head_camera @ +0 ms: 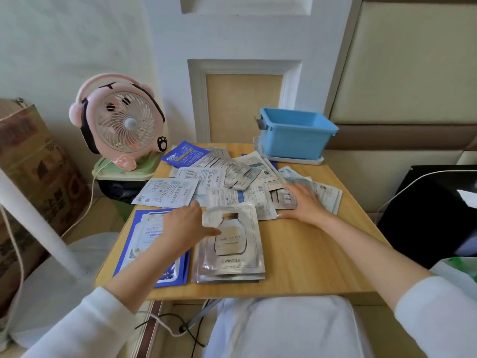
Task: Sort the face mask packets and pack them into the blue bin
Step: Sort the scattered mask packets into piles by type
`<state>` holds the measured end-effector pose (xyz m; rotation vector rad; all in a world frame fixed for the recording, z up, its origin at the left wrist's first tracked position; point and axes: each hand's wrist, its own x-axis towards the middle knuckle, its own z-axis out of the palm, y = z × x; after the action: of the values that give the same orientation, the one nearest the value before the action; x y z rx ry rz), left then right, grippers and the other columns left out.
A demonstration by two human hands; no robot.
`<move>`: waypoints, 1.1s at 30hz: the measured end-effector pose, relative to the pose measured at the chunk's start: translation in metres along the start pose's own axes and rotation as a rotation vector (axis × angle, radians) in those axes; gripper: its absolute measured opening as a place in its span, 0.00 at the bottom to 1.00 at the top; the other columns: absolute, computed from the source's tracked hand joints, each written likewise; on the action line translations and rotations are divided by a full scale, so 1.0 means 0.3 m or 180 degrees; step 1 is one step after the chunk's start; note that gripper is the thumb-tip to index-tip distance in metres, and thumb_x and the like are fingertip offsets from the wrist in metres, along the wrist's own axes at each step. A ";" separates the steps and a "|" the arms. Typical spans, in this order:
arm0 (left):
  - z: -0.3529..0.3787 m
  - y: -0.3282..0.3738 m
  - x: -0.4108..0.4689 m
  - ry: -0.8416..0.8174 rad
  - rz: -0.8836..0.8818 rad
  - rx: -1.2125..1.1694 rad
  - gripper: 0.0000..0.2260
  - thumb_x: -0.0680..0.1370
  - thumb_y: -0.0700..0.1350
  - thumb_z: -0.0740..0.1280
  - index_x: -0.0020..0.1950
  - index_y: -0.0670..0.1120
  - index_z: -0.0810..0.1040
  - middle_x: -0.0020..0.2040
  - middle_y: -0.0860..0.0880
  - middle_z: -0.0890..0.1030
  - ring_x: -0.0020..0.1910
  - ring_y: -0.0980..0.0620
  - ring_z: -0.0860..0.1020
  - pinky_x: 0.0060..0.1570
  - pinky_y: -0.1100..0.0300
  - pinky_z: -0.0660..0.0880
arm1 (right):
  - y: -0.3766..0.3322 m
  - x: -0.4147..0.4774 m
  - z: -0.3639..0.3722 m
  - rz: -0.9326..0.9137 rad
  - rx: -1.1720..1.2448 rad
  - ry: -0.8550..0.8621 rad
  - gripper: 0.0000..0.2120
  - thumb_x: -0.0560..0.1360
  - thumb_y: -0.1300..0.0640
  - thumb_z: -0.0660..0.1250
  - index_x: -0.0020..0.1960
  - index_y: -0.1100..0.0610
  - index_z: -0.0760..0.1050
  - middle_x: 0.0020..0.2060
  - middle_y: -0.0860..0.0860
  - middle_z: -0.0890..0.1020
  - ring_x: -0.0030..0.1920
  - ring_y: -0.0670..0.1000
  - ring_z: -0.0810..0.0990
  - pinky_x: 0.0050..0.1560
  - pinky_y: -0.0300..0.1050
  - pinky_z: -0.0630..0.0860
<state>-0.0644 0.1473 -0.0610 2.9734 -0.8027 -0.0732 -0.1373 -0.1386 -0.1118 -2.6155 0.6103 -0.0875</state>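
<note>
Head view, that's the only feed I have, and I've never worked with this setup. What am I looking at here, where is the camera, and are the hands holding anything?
There is no machine: a person works with bare hands, and the one camera sits on their head, looking forward and down.

A wooden table carries two near stacks: blue-edged packets at the left and silver packets printed with a bottle beside them. Behind lies a loose, unsorted heap of packets. The blue bin stands at the far right on a white tray and looks empty from here. A pink fan stands off the table's left.

The left hand rests across the two stacks, its thumb on the bottle packet. The right hand lies flat, fingers spread, on the heap. Neither hand grips anything.
</note>
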 end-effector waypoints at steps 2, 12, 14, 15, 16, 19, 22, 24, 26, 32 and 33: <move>0.001 0.019 0.011 0.0386 0.0553 -0.0023 0.27 0.69 0.64 0.68 0.55 0.45 0.68 0.52 0.49 0.74 0.53 0.49 0.74 0.47 0.59 0.71 | 0.034 -0.013 -0.003 -0.0057 -0.0194 0.0056 0.40 0.69 0.41 0.70 0.76 0.46 0.55 0.76 0.49 0.53 0.76 0.54 0.50 0.74 0.56 0.49; 0.068 0.081 0.043 -0.0789 0.1596 -0.0107 0.29 0.62 0.66 0.72 0.58 0.57 0.68 0.59 0.53 0.64 0.60 0.51 0.64 0.63 0.48 0.66 | 0.083 -0.080 -0.061 -0.0953 -0.1526 0.1075 0.12 0.81 0.54 0.54 0.50 0.55 0.75 0.44 0.49 0.82 0.42 0.49 0.78 0.43 0.47 0.77; 0.071 0.084 0.042 -0.0792 0.1593 -0.0040 0.30 0.62 0.66 0.72 0.58 0.56 0.68 0.58 0.53 0.63 0.60 0.51 0.63 0.62 0.49 0.67 | 0.087 -0.092 -0.092 -0.0846 -0.1078 0.1578 0.10 0.80 0.56 0.56 0.49 0.56 0.75 0.43 0.51 0.81 0.39 0.49 0.74 0.33 0.40 0.69; 0.071 0.085 0.041 -0.0794 0.1598 -0.0022 0.30 0.62 0.66 0.71 0.59 0.56 0.67 0.58 0.53 0.63 0.60 0.51 0.63 0.61 0.50 0.67 | 0.087 -0.099 -0.106 -0.0812 -0.0913 0.1635 0.10 0.80 0.56 0.56 0.51 0.56 0.75 0.47 0.51 0.81 0.41 0.49 0.75 0.33 0.37 0.67; 0.072 0.085 0.040 -0.0788 0.1604 -0.0009 0.30 0.62 0.67 0.71 0.59 0.56 0.67 0.58 0.53 0.63 0.60 0.51 0.63 0.62 0.50 0.67 | 0.084 -0.103 -0.113 -0.0805 -0.0797 0.1447 0.10 0.80 0.54 0.57 0.56 0.55 0.75 0.54 0.51 0.80 0.47 0.50 0.77 0.38 0.36 0.69; 0.074 0.080 0.037 -0.0762 0.1603 -0.0031 0.32 0.63 0.66 0.72 0.61 0.58 0.65 0.58 0.54 0.61 0.61 0.51 0.62 0.64 0.48 0.66 | 0.088 -0.090 -0.085 -0.0710 -0.0963 0.0408 0.24 0.76 0.46 0.63 0.71 0.47 0.65 0.73 0.47 0.63 0.74 0.51 0.60 0.70 0.52 0.63; 0.082 0.078 0.034 -0.0745 0.1565 -0.0155 0.38 0.63 0.65 0.73 0.68 0.59 0.60 0.67 0.52 0.57 0.67 0.49 0.59 0.67 0.46 0.62 | 0.083 -0.064 -0.050 -0.0504 -0.0882 0.0170 0.27 0.77 0.47 0.62 0.74 0.47 0.59 0.76 0.49 0.56 0.75 0.53 0.56 0.73 0.53 0.57; 0.085 0.077 0.036 -0.0780 0.1492 -0.0143 0.42 0.63 0.64 0.73 0.71 0.59 0.56 0.72 0.52 0.54 0.70 0.48 0.56 0.69 0.44 0.60 | 0.084 -0.050 -0.040 -0.0618 -0.1218 0.0302 0.21 0.80 0.51 0.57 0.72 0.51 0.63 0.73 0.54 0.63 0.71 0.56 0.65 0.70 0.53 0.65; 0.081 0.078 0.040 -0.0815 0.1455 -0.0038 0.43 0.64 0.64 0.72 0.73 0.58 0.54 0.73 0.53 0.55 0.71 0.47 0.55 0.70 0.45 0.59 | 0.082 -0.046 -0.040 -0.0870 -0.1741 0.0349 0.17 0.81 0.57 0.54 0.69 0.54 0.66 0.67 0.55 0.71 0.63 0.56 0.74 0.62 0.53 0.72; 0.081 0.082 0.049 -0.0916 0.1448 0.0175 0.44 0.66 0.66 0.69 0.75 0.57 0.51 0.75 0.53 0.53 0.73 0.47 0.52 0.71 0.43 0.56 | 0.062 -0.049 -0.103 -0.1040 -0.1342 0.1831 0.05 0.75 0.59 0.67 0.48 0.55 0.80 0.40 0.52 0.83 0.40 0.53 0.80 0.36 0.44 0.77; 0.079 0.081 0.049 -0.0923 0.1442 0.0181 0.44 0.66 0.67 0.68 0.75 0.57 0.51 0.75 0.53 0.52 0.73 0.47 0.51 0.71 0.43 0.55 | 0.061 -0.055 -0.126 -0.1005 -0.1000 0.2295 0.04 0.71 0.64 0.70 0.44 0.56 0.81 0.35 0.53 0.82 0.35 0.55 0.79 0.33 0.41 0.74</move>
<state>-0.0654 0.1177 -0.0835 2.7825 -1.5111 -0.4704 -0.1657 -0.1617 -0.0853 -2.9354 0.4461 -1.1515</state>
